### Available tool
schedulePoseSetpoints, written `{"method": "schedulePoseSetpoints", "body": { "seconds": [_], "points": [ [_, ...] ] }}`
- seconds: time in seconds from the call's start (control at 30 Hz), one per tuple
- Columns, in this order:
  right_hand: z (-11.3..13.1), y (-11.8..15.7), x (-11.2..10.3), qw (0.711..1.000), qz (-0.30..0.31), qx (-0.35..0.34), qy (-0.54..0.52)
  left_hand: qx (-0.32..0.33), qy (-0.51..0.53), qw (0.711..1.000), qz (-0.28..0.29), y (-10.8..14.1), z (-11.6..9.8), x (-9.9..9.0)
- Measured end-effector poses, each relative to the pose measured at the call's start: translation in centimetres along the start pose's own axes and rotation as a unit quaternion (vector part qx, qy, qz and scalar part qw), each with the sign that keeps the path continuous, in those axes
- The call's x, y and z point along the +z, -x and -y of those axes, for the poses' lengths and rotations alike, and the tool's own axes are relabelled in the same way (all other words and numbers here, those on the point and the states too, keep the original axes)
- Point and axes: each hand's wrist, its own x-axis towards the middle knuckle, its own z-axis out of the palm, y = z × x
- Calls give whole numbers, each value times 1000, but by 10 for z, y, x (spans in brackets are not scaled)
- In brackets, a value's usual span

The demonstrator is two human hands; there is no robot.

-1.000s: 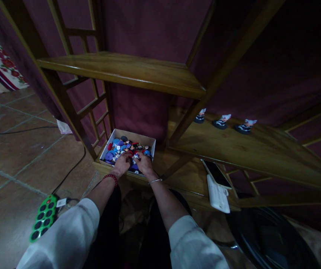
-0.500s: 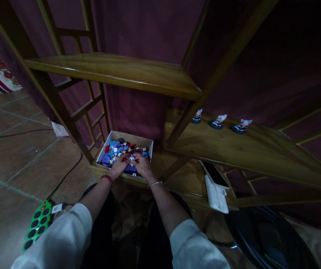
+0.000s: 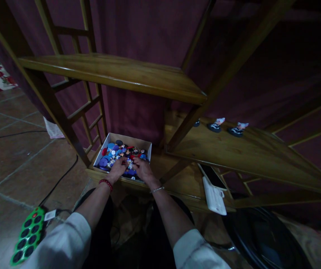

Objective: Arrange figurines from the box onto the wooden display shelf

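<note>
A shallow white box on the low shelf holds a heap of small toy figurines with blue, purple, red and black parts. My left hand, with a red bead bracelet at the wrist, reaches over its front edge. Opposite it is my right hand, a silver bracelet on that wrist. Between them a small white and purple figurine is pinched by the fingertips of both hands, just above the heap. Its lower part is hard to make out in the dim light.
Similar figurines on dark bases stand on the right-hand shelf. A phone and a white case-like object lie on the lower shelf. A wooden upper shelf overhangs the box. A green power strip rests on the floor.
The camera view has shifted slightly. My hands stay together over the box, and the figurine between them sits a little lower, with its angle seemingly turned.
</note>
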Motion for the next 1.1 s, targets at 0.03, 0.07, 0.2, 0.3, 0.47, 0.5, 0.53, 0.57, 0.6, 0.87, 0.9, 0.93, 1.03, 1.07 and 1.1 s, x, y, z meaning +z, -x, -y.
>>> {"method": "schedulePoseSetpoints", "body": {
  "seconds": [0.03, 0.07, 0.2, 0.3, 0.47, 0.5, 0.53, 0.57, 0.6, 0.87, 0.9, 0.93, 1.03, 1.07, 1.1],
  "points": [
    [0, 0, -4, 1000, -13, 1, 24, -6, -7, 1000, -7, 0, 0, 0],
    [-1, 1, -8, 999, -23, 5, 43, -11, -18, 1000, -13, 0, -1, -1],
    [2, 5, -26, 988, -49, 6, 148, -28, -68, 997, -18, 0, -3, -2],
    [4, 9, -33, 975, -39, 7, 217, -40, -100, 994, -14, 0, -4, -2],
    [5, 15, -32, 962, 13, -6, 272, -36, -128, 991, -18, 1, -6, -2],
    [6, 16, -31, 959, 27, -10, 281, -34, -131, 991, -19, 1, -7, -2],
    [7, 16, -31, 956, 39, -13, 290, -31, -133, 990, -19, 2, -7, -2],
    [9, 17, -30, 953, 49, -15, 299, -28, -136, 990, -18, 2, -8, -2],
    [11, 18, -29, 950, 57, -19, 306, -27, -138, 990, -16, 3, -9, -2],
    [26, 21, -17, 921, 89, -33, 377, -27, -162, 986, -12, 2, -11, -2],
    [27, 21, -16, 920, 87, -28, 382, -27, -164, 986, -13, 2, -10, -2],
    [28, 20, -15, 919, 86, -23, 384, -27, -163, 986, -15, 1, -9, -1],
    [29, 19, -14, 921, 85, -14, 380, -18, -157, 987, -18, 0, -5, -1],
    [28, 18, -14, 922, 86, -15, 377, -14, -156, 988, -18, 0, -4, -1],
    [28, 18, -14, 923, 87, -16, 375, -10, -155, 988, -18, 0, -3, -1]
  ]
}}
